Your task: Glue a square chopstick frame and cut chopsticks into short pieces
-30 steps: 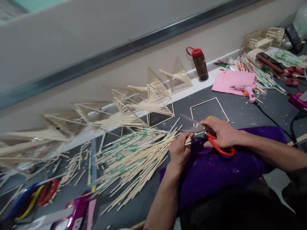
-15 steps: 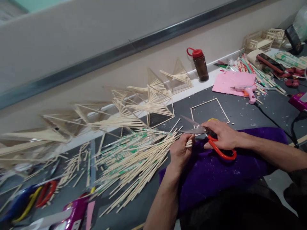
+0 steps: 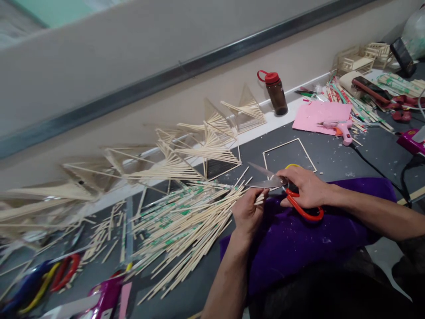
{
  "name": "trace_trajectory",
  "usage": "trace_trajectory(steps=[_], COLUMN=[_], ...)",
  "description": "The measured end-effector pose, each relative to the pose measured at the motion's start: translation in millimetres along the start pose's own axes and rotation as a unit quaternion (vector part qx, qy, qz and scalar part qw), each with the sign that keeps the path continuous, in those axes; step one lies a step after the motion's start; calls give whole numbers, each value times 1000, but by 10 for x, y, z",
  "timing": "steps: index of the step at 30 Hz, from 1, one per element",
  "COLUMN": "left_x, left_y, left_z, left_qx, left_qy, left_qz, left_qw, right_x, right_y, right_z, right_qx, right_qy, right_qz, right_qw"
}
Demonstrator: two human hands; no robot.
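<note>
Lying blurred at the lower left of the frame are a red handle (image 3: 75,266) and a magenta tool (image 3: 109,294) cut off by the bottom edge. Centre, wooden sticks (image 3: 199,239) heap on the bench (image 3: 186,297), beside wrappers (image 3: 186,195) whose green print is unreadable. The left hand (image 3: 249,210) is closed around stick ends (image 3: 260,199); their number is unclear. Just above, scissors (image 3: 270,183) spread 2 blades. Higher, a bottle (image 3: 276,95) bears a mark too small to read. The right hand (image 3: 307,186) grasps the scissors, partly covering the handles. Another magenta tool (image 3: 411,139) is cropped at the right edge.
</note>
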State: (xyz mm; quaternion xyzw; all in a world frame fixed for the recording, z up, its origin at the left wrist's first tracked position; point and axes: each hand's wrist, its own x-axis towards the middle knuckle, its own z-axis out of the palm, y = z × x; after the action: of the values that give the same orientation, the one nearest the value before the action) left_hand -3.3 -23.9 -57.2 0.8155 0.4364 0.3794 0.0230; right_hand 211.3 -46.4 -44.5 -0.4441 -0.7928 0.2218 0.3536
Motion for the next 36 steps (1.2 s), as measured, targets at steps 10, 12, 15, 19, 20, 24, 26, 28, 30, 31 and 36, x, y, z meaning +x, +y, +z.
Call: trace_trajectory(steps=[10, 12, 15, 19, 20, 24, 26, 28, 30, 31, 36], left_x=[1, 6, 17, 25, 26, 29, 31, 30, 26, 24, 22], left_y=[56, 74, 92, 109, 111, 105, 95, 85, 79, 77, 72], left_z=[-54, -60, -65, -74, -76, -71, -59, -43, -28, -22, -19], left_qx=[30, 21, 9, -7, -10, -17, -12, -8, -5, -4, -15], left_qy=[-35, -29, -26, -43, -47, -45, -40, -34, -16, -3, 27], left_qz=[-3, 3, 18, 5, -2, 0, 4, 11, 15, 13, 5], left_qw=[999, 999, 999, 999, 999, 999, 999, 999, 1000, 1000, 1000], right_x=[0, -1, -5, -15, -16, -17, -17, -16, -17, -16, -9], right_y=[-35, -42, -53, -68, -69, -59, -44, -26, -11, -5, 4], right_z=[-42, -45, -45, -41, -41, -34, -24, -12, 0, 5, 14], right_qx=[-13, -10, -1, 10, 13, 12, 6, 3, 2, 2, -7], right_qy=[-22, -21, -21, -27, -29, -25, -18, -12, -9, -7, 6], right_qz=[-8, -10, -11, 9, 12, 9, 9, 9, 8, 8, 6], right_qw=[1000, 1000, 1000, 1000, 999, 1000, 1000, 1000, 1000, 1000, 1000])
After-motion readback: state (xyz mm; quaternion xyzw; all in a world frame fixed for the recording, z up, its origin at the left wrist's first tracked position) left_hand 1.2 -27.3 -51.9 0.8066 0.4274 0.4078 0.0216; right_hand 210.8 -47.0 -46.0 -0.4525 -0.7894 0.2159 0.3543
